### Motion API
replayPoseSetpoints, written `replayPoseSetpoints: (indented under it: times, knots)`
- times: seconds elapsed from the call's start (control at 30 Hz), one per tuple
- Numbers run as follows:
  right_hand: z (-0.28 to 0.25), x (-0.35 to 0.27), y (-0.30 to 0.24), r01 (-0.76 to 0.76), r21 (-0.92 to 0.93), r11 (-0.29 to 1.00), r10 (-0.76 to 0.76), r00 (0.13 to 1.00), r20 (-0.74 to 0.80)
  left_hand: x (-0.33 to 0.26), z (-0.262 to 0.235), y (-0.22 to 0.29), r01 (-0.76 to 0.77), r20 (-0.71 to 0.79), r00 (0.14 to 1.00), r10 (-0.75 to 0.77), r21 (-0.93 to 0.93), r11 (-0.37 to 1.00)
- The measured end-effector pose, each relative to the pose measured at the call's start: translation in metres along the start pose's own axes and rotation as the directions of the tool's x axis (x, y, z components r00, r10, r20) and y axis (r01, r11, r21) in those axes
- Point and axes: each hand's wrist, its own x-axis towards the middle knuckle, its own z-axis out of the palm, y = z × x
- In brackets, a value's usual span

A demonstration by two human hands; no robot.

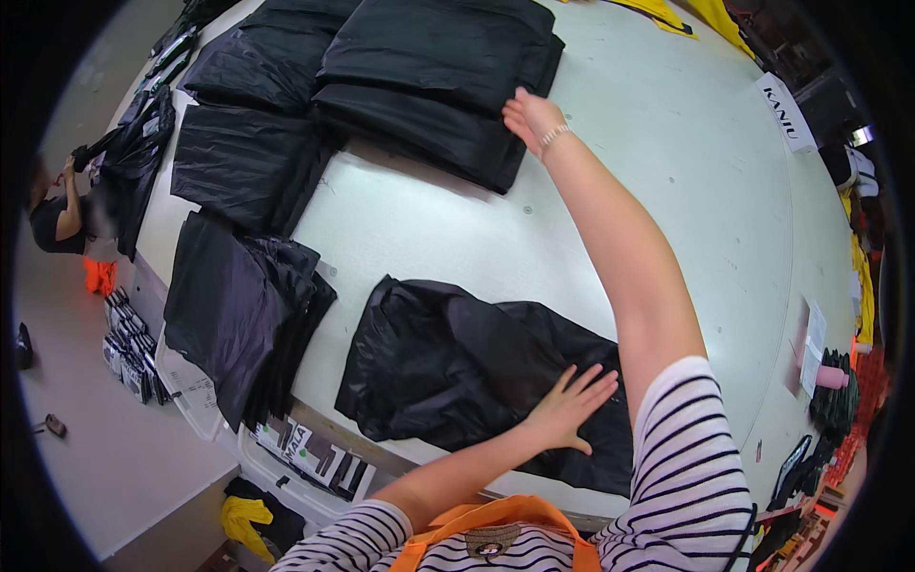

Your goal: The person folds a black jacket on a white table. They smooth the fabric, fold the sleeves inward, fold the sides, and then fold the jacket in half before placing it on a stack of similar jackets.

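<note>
A black, thin, shiny cloth piece (429,357) lies rumpled on the table in front of me. My left hand (572,410) presses flat on its right part, fingers spread. With the arm stretched far forward, my right hand (534,119) is at the right edge of a big stack of folded black cloth (429,57). Its fingers are loosely bent, and I see nothing held in them. Whether they touch the stack is not plain. Left of the rumpled piece lies another pile of black cloth (238,315), its layers fanned at the edge.
More folded black cloth (243,162) lines the pale table (629,181) at far left. A white box (786,110) and a pink spool (831,378) sit along the right side. Plastic bins (315,458) with packages stand below the near edge. Another person (71,214) handles dark cloth at left.
</note>
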Motion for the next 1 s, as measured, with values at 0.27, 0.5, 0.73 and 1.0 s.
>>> replayPoseSetpoints:
  times: [0.27,0.5,0.73,1.0]
  knots:
    - [0.023,0.020,-0.014,-0.122,0.165,0.979,0.116,0.992,0.040,-0.004,0.007,-0.007,-0.019,-0.041,0.999,0.016,-0.060,0.998]
    - [-0.160,-0.211,0.039,-0.213,0.707,0.674,0.045,0.967,0.249,0.004,0.007,-0.004,0.004,-0.062,0.998,0.001,0.073,0.997]
    - [-0.404,-0.465,0.078,-0.328,0.605,0.726,0.394,0.919,0.025,-0.017,0.067,-0.026,0.145,-0.005,0.982,-0.187,-0.612,0.778]
    - [-0.417,-0.467,0.086,-0.357,-0.001,0.934,0.324,0.850,-0.416,-0.009,0.045,0.007,0.137,-0.044,0.988,-0.151,-0.233,0.963]
